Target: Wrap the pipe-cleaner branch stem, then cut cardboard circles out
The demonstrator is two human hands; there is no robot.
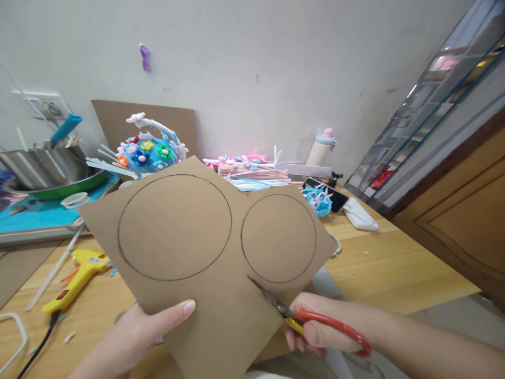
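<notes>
A brown cardboard sheet (213,305), tilted up towards me, carries two drawn circle outlines, the larger on the left. My left hand (158,326) grips its lower left edge, thumb on top and the other fingers hidden behind. In my right hand (315,326) are scissors (329,320) with red handles and a yellow part. One dark blade lies over the face of the cardboard, its tip just below and left of the smaller circle. The other blade is hidden behind the sheet. A V-shaped notch shows in the far edge between the circles.
On the left lies a yellow glue gun (77,279) with a black cord. Behind it a metal pot (47,166) sits in a green basin. A blue flowered basket (152,155), pipe cleaners (252,171), a bottle (321,147), a phone (337,199) and a white pouch (360,213) line the back.
</notes>
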